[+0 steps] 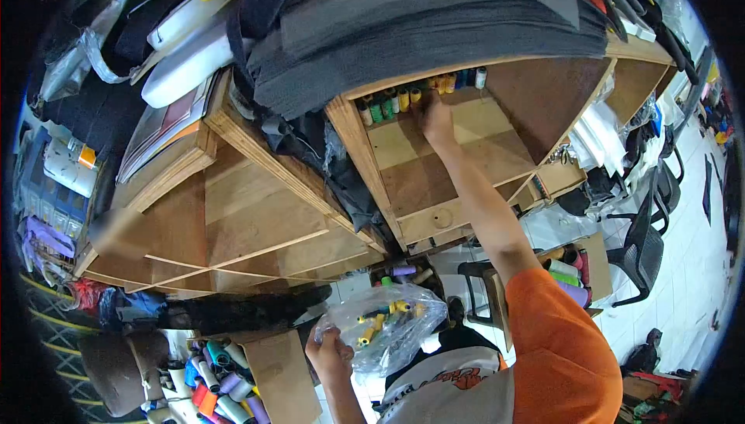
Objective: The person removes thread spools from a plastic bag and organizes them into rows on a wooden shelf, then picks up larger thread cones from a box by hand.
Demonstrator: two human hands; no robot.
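My left hand is closed on the gathered edge of a clear plastic bag in front of my body. Inside the bag lie several small thread spools, mostly yellow, some dark. My right hand reaches into an open wooden cubby. Its fingers are bent around the lower part of a yellow thread spool, with the fingertips in shadow. That spool stands in a row along the cubby's back, with green spools to the left and a white spool at the right end.
Grey fabric is stacked on top of the cubby. An open wooden shelf unit stands to the left. Below it, a box holds many coloured thread cones. Another box of cones and a black chair stand at right.
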